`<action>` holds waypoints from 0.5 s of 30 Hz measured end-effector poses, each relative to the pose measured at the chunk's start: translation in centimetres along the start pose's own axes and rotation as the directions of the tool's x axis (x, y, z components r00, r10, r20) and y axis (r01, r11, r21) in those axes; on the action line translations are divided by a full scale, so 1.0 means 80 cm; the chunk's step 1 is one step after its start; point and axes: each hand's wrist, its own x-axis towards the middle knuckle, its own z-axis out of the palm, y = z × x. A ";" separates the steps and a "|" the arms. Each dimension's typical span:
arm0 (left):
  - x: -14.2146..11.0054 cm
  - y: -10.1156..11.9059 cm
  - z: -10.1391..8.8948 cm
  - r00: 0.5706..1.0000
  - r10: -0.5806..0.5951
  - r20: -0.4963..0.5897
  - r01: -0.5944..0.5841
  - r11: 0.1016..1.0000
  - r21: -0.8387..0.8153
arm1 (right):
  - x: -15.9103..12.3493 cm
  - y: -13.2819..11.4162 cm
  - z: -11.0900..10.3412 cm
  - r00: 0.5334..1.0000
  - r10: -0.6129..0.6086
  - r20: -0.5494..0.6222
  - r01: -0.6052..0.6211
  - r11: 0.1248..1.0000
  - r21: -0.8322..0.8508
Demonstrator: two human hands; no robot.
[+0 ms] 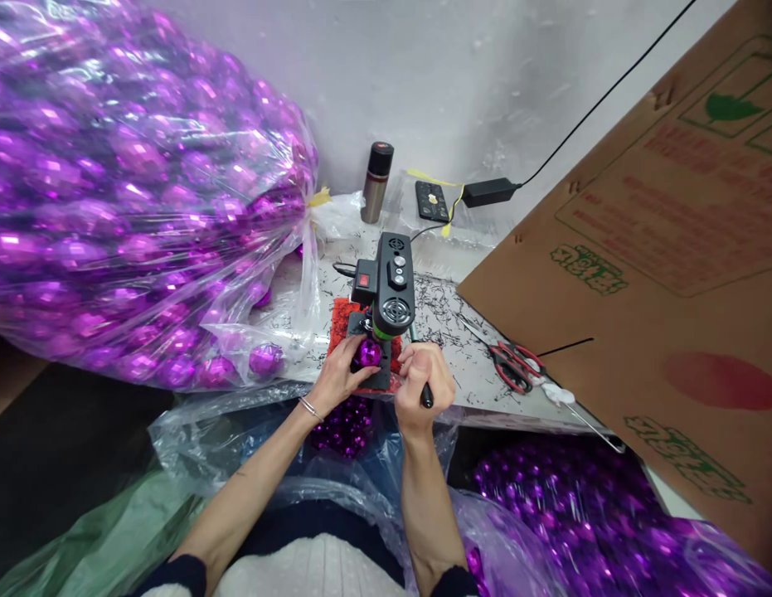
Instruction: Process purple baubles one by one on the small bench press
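A shiny purple ball ornament (pixel 369 352) sits under the head of a small black bench drill press (pixel 395 282). My left hand (pixel 345 373) has its thumb and fingers closed around this ball, steadying it on the machine's dark base plate (pixel 379 378). On the machine's right side, my right hand (pixel 424 383) is wrapped in a fist around the black-gripped lever handle (pixel 427 396). The drill tip is hidden behind the machine's head. A red cloth (pixel 341 319) lies beneath the base.
A clear bag of purple balls (pixel 143 199) fills the left. Behind stand a bottle (pixel 377 182), a phone (pixel 431 201) and a power adapter (pixel 488 192). Scissors (pixel 510 365) lie by a large cardboard box (pixel 659 274). Dark shavings litter the table (pixel 466 381); more purple balls (pixel 572 489) are below.
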 end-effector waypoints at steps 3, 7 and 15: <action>0.002 -0.002 0.002 0.999 -0.040 0.014 0.040 0.999 0.000 | 0.000 0.000 0.000 1.000 -0.018 0.016 0.019 1.000 -0.018; 0.008 -0.004 0.013 0.993 -0.115 0.015 0.115 0.993 -0.039 | -0.001 0.000 -0.001 1.000 -0.026 0.009 0.026 0.999 -0.027; -0.003 -0.010 0.029 0.981 -0.184 -0.057 0.182 0.982 -0.046 | -0.016 0.005 -0.004 0.999 -0.028 0.031 0.030 0.998 -0.050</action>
